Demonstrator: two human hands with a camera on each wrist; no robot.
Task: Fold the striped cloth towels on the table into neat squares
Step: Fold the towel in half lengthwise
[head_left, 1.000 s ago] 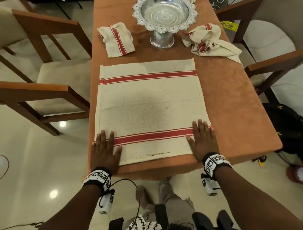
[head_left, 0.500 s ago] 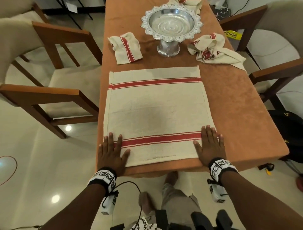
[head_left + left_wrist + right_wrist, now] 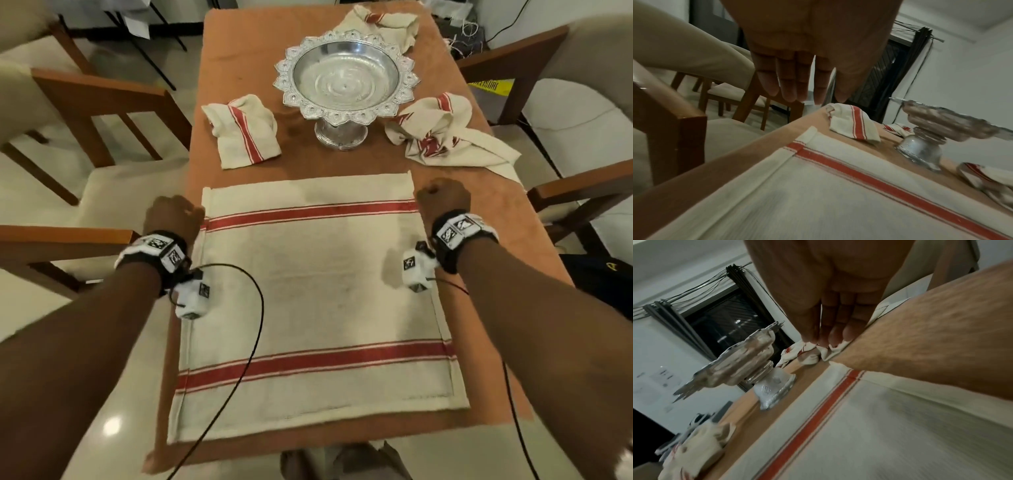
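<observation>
- Head view: both hands have left the near edge of the flat towel [image 3: 318,294] and reached its far corners, so the first fold looks about to begin. The towel lies spread at the near end of the table [image 3: 486,212].
- Left wrist view: the left hand [image 3: 797,68] hangs open, fingers straight, above the corner.
- Right wrist view: the right hand [image 3: 830,308] is likewise released, grasping nothing.

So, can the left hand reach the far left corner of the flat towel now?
Probably yes: the left hand hangs beside that corner of the flat towel, fingers straight, nothing lying between.
</observation>
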